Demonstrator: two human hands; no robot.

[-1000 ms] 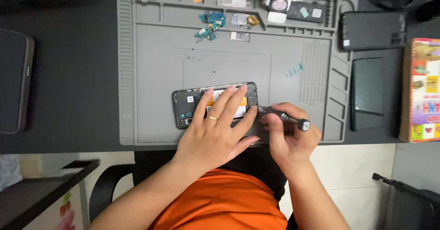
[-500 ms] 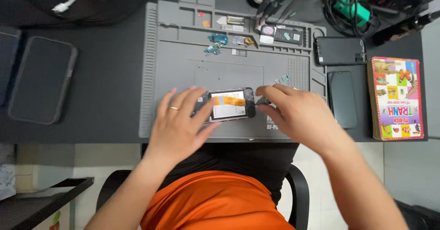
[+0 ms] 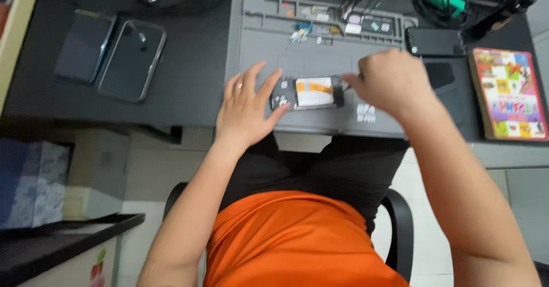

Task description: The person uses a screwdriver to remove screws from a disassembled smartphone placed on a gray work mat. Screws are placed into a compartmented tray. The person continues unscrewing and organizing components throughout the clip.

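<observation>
Head view: opened phone (image 3: 309, 92), back cover off and innards showing, is lying at the near edge of the grey repair mat (image 3: 257, 46). Left hand (image 3: 247, 107), fingers spread, is pressing its left end. Right hand (image 3: 389, 81) is curling closed at its right end; what it pinches cannot be told. Disassembly is looking underway, reassembly remaining.

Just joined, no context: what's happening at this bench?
A person seated at a dark desk works on an opened phone lying on a grey repair mat. The left hand rests flat, steadying the phone's left end. The right hand is closed at its right end; any tool in its grip is too blurred to make out. Two more phones lie to the left.
</observation>
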